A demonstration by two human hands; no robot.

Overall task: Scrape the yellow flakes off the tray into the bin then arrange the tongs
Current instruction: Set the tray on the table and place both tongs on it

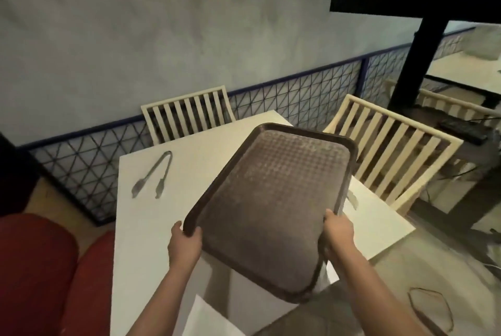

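A: Where's the tray (271, 208)?

B: Centre of the frame, lifted off the table (151, 227) and tilted, its far end higher toward the upper right, its near end low over a white bin (244, 289) at the bottom centre.

A: Who's got it?

B: Both hands. The left hand (184, 246) grips the near left corner, fingers curled over the rim. The right hand (339, 232) clasps the right rim, thumb on top, fingers under the edge.

A: Any flakes on it?

B: I can't make any out; the surface is brown and textured, and the picture is soft.

A: And the tongs (153, 174)?

B: Lying flat on the table at centre left, well apart from the tray, arms spread, tips pointing toward the bottom of the frame. Nothing touches them.

A: What else?

B: Two slatted chairs: one (187, 116) behind the table at upper centre, another (390, 154) at the right. Something red (40, 268) fills the lower left.
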